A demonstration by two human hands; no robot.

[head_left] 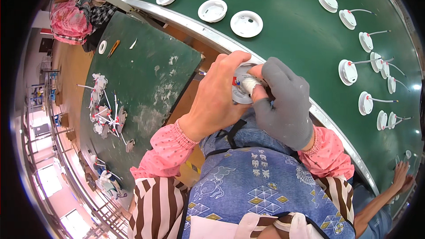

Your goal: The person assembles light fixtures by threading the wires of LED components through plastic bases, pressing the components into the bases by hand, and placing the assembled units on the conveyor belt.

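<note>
The left hand (217, 90) is clamped around a round lamp housing (241, 97), between desk (152, 68) and conveyor belt (283, 31); the gloved right hand (287, 102) has its grip inside, whether pinching I cannot tell. It looks part-assembled; corded discs (348, 72) seem further along, open white cups (241, 27) unwired.

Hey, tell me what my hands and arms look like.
Your left hand is bare; your right hand wears a grey glove, cut short at some fingers. Pink dotted sleeve covers, gathered at the wrists, go over brown-and-white striped sleeves.
</note>
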